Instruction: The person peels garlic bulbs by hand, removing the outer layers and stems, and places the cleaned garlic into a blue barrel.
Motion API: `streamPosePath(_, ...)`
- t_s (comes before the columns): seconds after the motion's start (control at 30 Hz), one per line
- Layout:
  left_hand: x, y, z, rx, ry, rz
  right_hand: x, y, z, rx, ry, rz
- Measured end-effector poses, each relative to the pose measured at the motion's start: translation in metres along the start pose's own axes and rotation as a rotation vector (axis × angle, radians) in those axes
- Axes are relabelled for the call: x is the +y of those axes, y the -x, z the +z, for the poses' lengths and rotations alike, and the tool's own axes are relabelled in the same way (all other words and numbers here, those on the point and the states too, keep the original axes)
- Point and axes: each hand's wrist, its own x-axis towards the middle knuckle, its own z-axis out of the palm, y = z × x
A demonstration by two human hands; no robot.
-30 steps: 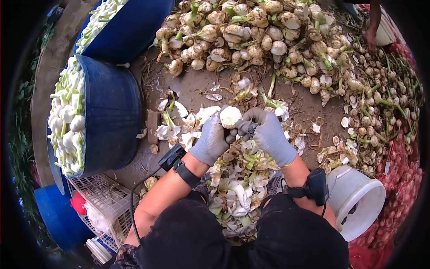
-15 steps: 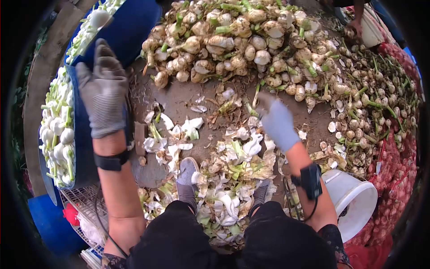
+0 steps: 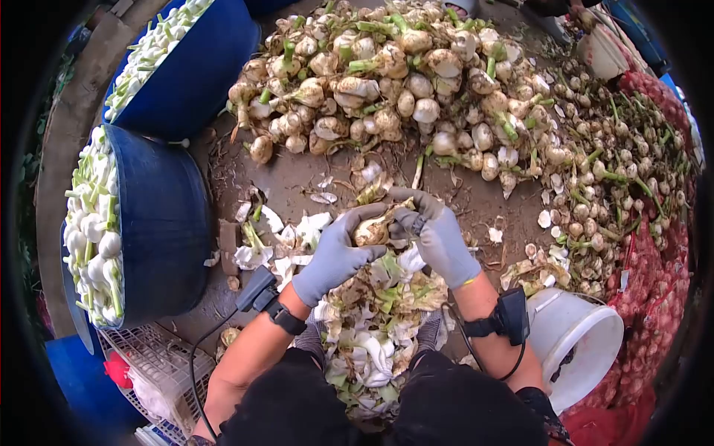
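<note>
**Mia:** What do the hands hold?

**Ben:** A dirty garlic bulb (image 3: pixel 372 231). The left hand (image 3: pixel 338 253) in a grey glove is wrapped round it from below, fingers closed on it. The right hand (image 3: pixel 439 234) is closed too, with its fingertips pressed against the top of the same bulb. There may be a small tool in that hand, but I cannot tell.

**Mia:** Where is the bulb?

**Ben:** Up in the air, just above the heap of peels (image 3: pixel 375 320), which lies by the person's knees. The big pile of unpeeled garlic (image 3: pixel 401 82) is on the far side of that heap.

**Mia:** Is the bulb heavy?

**Ben:** I think it is light and hard inside. The skin looks thin and papery, so it should tear off easily. The mud may make it a bit slippery, but the gloves help.

**Mia:** Where is a good place to hold it?

**Ben:** Round the fat middle, like the left hand does. Then the top and the root end stay free.

**Mia:** What else is near?

**Ben:** To the left of the heap stands a blue tub (image 3: pixel 160 223) full of clean white bulbs. To the right of it is a white bucket (image 3: pixel 587 349).
</note>
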Motion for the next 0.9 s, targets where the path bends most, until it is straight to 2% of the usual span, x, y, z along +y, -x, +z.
streamPosePath(0.03, 0.003, 0.003, 0.003, -0.009, 0.002, -0.005, 0.002, 0.008, -0.002, 0.009, -0.005, 0.001)
streamPosePath(0.1, 0.023, 0.008, 0.006, 0.058, 0.205, -0.231, 0.002, 0.026, -0.003, -0.038, 0.391, -0.015)
streamPosePath(0.13, 0.024, 0.008, 0.007, -0.047, 0.118, -0.162, -0.001, 0.029, 0.0, -0.066, 0.479, 0.058)
streamPosePath(0.17, 0.025, 0.011, 0.009, -0.109, -0.209, 0.053, -0.007, 0.033, 0.003, -0.069, 0.475, 0.067)
streamPosePath(0.23, 0.038, 0.015, 0.01, -0.124, -0.205, -0.008, -0.016, 0.039, 0.009, -0.016, 0.645, 0.319)
streamPosePath(0.27, 0.037, 0.015, 0.01, -0.12, -0.208, -0.014, -0.005, 0.043, 0.012, 0.044, 0.432, 0.225)
streamPosePath(0.33, 0.035, 0.015, 0.01, -0.07, 0.06, -0.22, 0.0, 0.043, 0.009, 0.012, 0.423, 0.191)
streamPosePath(0.43, 0.031, 0.014, 0.011, -0.054, 0.199, -0.169, 0.004, 0.045, 0.004, -0.047, 0.422, 0.159)
streamPosePath(0.5, 0.033, 0.012, 0.01, -0.067, 0.168, -0.17, 0.004, 0.047, 0.004, 0.015, 0.236, 0.129)
streamPosePath(0.57, 0.031, 0.013, 0.011, -0.071, 0.362, -0.215, 0.0, 0.047, 0.004, 0.036, 0.302, 0.145)
streamPosePath(0.6, 0.028, 0.015, 0.009, -0.074, 0.363, -0.219, -0.001, 0.048, 0.002, 0.053, 0.375, 0.161)
streamPosePath(0.63, 0.025, 0.017, 0.006, -0.12, 0.597, -0.288, 0.003, 0.048, -0.001, 0.056, 0.373, 0.162)
streamPosePath(0.67, 0.024, 0.018, 0.004, -0.164, 0.831, -0.355, 0.009, 0.047, -0.004, 0.07, 0.654, -0.013)
streamPosePath(0.73, 0.026, 0.018, 0.008, -0.141, 0.829, -0.372, 0.01, 0.051, -0.006, 0.076, 1.165, -0.351)
streamPosePath(0.77, 0.028, 0.018, 0.011, -0.122, 0.827, -0.383, 0.01, 0.053, -0.004, 0.074, 1.164, -0.35)
streamPosePath(0.83, 0.037, 0.017, 0.011, -0.107, 0.841, -0.368, 0.009, 0.053, 0.001, 0.001, 0.554, -0.132)
streamPosePath(0.9, 0.034, 0.018, 0.009, -0.137, 0.393, -0.257, 0.003, 0.05, 0.007, -0.01, 0.559, -0.138)
